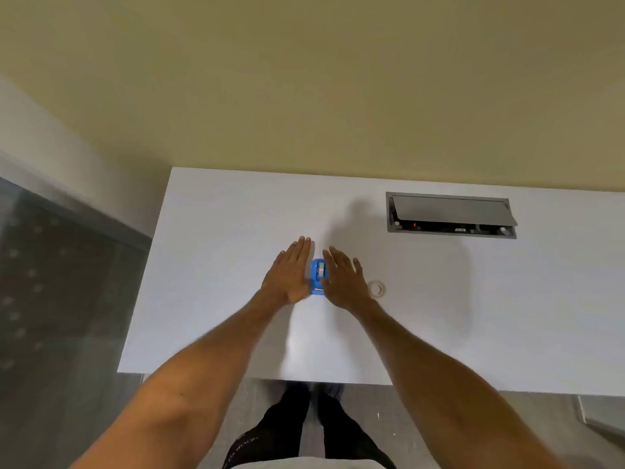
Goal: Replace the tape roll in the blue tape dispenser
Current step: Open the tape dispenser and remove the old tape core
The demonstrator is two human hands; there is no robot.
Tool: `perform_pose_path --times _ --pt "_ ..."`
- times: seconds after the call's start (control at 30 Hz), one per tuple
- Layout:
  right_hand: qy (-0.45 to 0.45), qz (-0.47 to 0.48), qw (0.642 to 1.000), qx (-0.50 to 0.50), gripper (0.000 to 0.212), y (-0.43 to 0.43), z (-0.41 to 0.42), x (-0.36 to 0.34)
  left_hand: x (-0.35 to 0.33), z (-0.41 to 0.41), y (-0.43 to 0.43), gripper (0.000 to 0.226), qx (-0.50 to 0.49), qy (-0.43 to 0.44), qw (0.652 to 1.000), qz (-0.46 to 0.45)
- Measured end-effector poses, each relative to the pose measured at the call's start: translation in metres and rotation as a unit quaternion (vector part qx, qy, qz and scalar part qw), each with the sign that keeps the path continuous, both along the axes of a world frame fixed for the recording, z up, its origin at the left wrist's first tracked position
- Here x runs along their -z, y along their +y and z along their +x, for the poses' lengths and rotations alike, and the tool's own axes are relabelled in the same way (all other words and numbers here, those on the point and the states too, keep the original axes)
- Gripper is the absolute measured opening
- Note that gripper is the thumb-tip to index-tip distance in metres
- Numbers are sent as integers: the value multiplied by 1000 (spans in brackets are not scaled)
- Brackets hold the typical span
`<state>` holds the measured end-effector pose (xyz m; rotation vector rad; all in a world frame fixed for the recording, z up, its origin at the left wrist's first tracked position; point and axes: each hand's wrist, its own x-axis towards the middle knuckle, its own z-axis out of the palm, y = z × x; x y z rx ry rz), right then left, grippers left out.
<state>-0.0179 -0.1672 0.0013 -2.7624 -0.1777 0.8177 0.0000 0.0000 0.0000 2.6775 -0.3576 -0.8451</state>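
Note:
The blue tape dispenser [318, 276] stands on the white table [220, 231], with a pale roll showing in its middle. My left hand [289, 274] lies flat and open right beside its left side, fingers pointing away from me. On the dispenser's right side, my right hand [342, 277] is equally flat with fingers spread. Neither hand holds anything. A loose roll of clear tape [377, 288] lies flat on the table just right of my right hand.
An open grey cable box [451, 215] is set into the table at the back right. The table's left edge drops to a dark floor. A beige wall stands behind the table. My legs show below the near edge.

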Motion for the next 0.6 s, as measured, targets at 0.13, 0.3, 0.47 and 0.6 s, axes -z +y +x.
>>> perform_pose_path --times 0.13,0.3,0.47,0.6 --pt "6 -2 1000 1 64 -3 4 9 10 1 -2 111 34 43 998 7" --pt "-8 -16 1000 0 64 -3 9 20 26 -2 -8 106 40 55 998 11" --pt "-14 -13 1000 5 60 -3 15 30 37 -3 -14 106 23 66 998 -3" --pt "-22 -11 1000 9 54 -4 20 37 45 -2 -16 105 15 65 998 -9"
